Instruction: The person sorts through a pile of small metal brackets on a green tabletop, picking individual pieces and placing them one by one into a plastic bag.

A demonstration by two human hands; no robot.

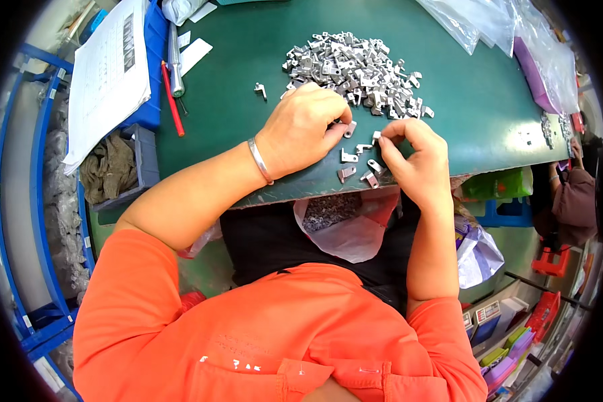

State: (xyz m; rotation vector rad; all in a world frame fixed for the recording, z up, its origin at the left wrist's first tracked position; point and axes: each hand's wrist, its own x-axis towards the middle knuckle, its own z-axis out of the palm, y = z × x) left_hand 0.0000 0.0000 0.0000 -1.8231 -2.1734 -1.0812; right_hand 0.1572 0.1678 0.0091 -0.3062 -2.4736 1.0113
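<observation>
Small L-shaped metal brackets lie in a large heap (352,70) on the green table (234,60). My left hand (305,127), a silver bangle (260,161) at its wrist, is closed at the heap's near side, with a small metal bracket (350,129) at its thumb and fingertip. To its right, my right hand (419,157) pinches another small metal bracket (376,136) between thumb and forefinger. Between the hands and the table's near edge lie several loose brackets (347,174). One single bracket (260,90) sits apart, left of the heap.
An opened bag (355,240) of small metal parts rests at my lap, below the table edge. On the left are a red pen (173,100), a screwdriver-like tool (175,70), paper sheets (107,74) and a grey bin (141,161). Clear plastic bags (476,20) lie far right.
</observation>
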